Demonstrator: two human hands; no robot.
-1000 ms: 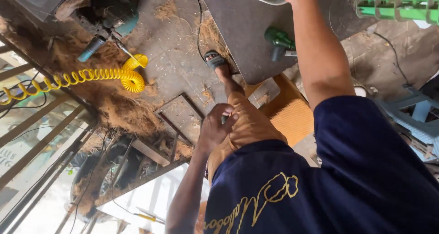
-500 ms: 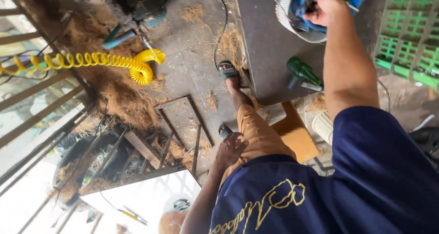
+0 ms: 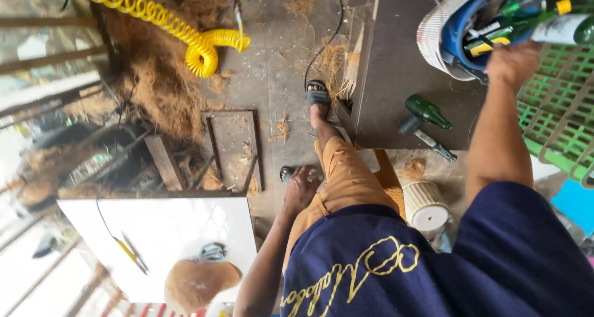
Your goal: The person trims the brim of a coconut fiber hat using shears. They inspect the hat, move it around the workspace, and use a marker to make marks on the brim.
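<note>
Head view, right hand (image 3: 510, 62) now reaching into tool basket (image 3: 436, 35), left hand (image 3: 301, 190) unmoved on knee

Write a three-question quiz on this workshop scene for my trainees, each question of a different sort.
1. True or false: the right hand is up at the blue-lined basket of tools.
2. Where does the left hand rest? A on the person's knee; B on the white board; C on the green crate.
3. Fill in: the coiled hose on the floor is ____ in colour.
Key: 1 true; 2 A; 3 yellow.
</note>
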